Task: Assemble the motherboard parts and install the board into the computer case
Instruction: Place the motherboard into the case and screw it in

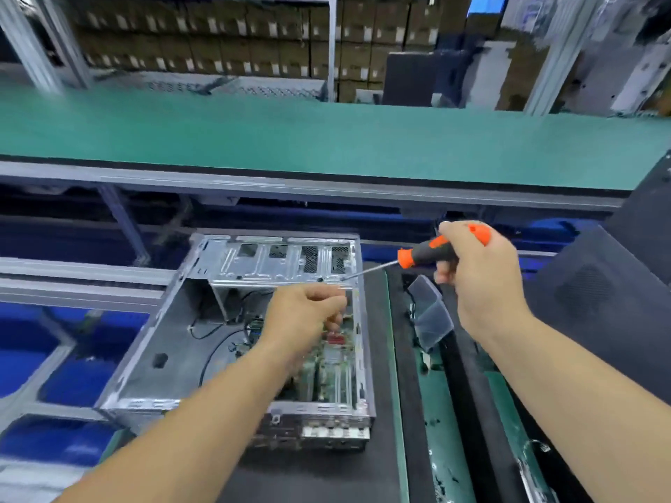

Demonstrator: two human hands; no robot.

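Note:
An open silver computer case (152, 361) lies on its side on the dark mat. The green motherboard (336, 372) sits inside it at the right, partly hidden by my left forearm. My left hand (305, 314) hovers over the board with its fingers curled together as if pinching something small; what it holds is hidden. My right hand (479, 281) grips an orange and black screwdriver (425, 254) above the case's right edge. The metal tip points left toward my left fingers.
A small clear plastic box (432, 314) lies on the mat right of the case. A green conveyor belt (326, 136) runs across behind. A dark case panel (599, 288) stands at the right. Black cables (218, 339) trail inside the case. Blue bins sit at lower left.

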